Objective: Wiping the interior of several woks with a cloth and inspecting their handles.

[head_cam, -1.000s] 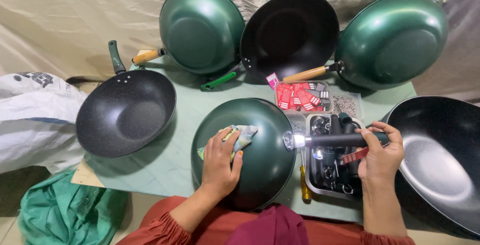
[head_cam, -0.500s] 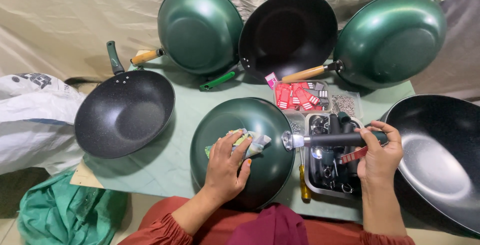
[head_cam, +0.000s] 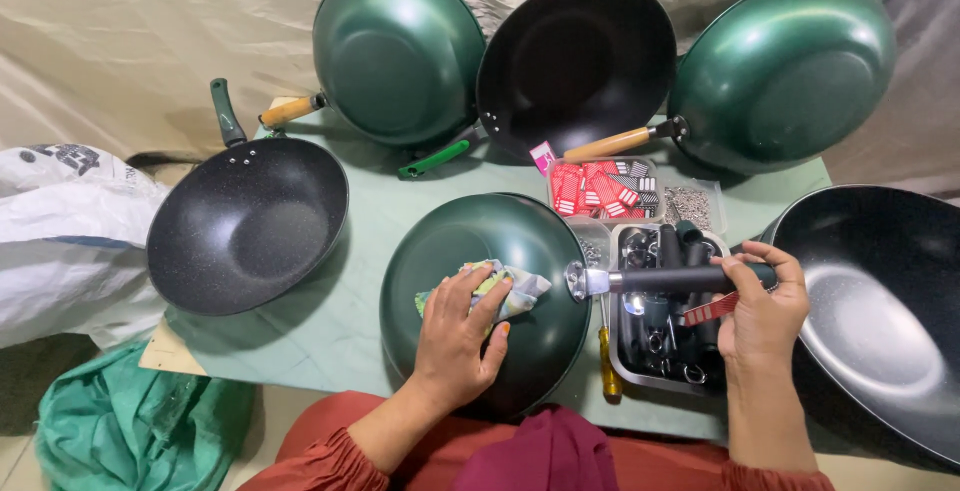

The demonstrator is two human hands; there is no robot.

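An upside-down green wok [head_cam: 470, 251] lies on the table in front of me. My left hand [head_cam: 460, 336] presses a patterned cloth [head_cam: 505, 291] against its rounded bottom. My right hand [head_cam: 765, 311] grips the wok's dark handle [head_cam: 670, 278], which sticks out to the right over a metal tray [head_cam: 625, 376] of dark parts.
A black wok [head_cam: 245, 226] sits open at the left and another [head_cam: 880, 311] at the right. Three woks [head_cam: 400, 46] [head_cam: 575, 61] [head_cam: 785, 71] lean against the cloth backdrop. A box of red tags [head_cam: 600, 189], a yellow-handled tool [head_cam: 608, 371], a white sack [head_cam: 60, 221] and a green cloth [head_cam: 120, 431] lie around.
My left hand has slid the cloth to the right across the wok's bottom, towards the handle. My right hand keeps hold of the handle.
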